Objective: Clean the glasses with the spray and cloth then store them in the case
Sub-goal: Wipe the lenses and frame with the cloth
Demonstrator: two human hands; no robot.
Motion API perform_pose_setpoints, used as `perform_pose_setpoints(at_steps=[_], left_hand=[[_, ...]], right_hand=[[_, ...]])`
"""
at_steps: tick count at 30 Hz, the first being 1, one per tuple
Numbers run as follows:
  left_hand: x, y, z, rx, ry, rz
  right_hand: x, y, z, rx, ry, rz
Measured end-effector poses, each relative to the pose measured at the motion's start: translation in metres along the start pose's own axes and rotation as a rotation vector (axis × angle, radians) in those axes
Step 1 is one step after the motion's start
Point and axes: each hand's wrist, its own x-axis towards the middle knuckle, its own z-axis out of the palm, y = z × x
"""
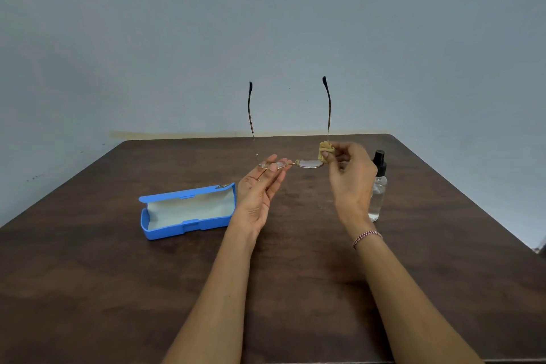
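Thin metal-framed glasses (310, 163) are held above the table, lenses toward me and both temples unfolded, pointing up and away. My left hand (260, 189) pinches the left lens rim between thumb and fingers. My right hand (351, 177) presses a small folded yellow cloth (325, 152) against the right lens edge, near the hinge. A blue glasses case (186, 210) lies open on the table to the left, its pale lining showing. A clear spray bottle (378, 186) with a black nozzle stands upright just behind my right hand, partly hidden by it.
A dark brown wooden table (118, 289) fills the lower view, its far edge against a plain grey wall (266, 23). The table's right edge runs diagonally at the right.
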Motion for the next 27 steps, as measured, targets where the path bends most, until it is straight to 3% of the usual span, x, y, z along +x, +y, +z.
perform_pose_setpoints(at_steps=[6, 9, 13, 22, 27], left_hand=[[0.002, -0.002, -0.001, -0.005, -0.006, 0.031], [0.001, -0.003, 0.002, 0.032, -0.015, 0.036], [-0.003, -0.008, 0.009, 0.153, -0.015, 0.027], [-0.002, -0.01, 0.007, 0.289, 0.01, 0.029], [0.001, -0.013, 0.003, 0.349, 0.013, 0.05]], right_hand=[[-0.001, -0.003, -0.001, 0.103, 0.026, -0.024], [-0.005, -0.012, -0.001, 0.326, 0.03, 0.044], [-0.01, -0.021, 0.01, 0.669, -0.155, 0.272], [0.018, -0.025, 0.043, 0.782, -0.497, 0.507], [0.015, -0.019, 0.047, 0.736, -0.574, 0.464]])
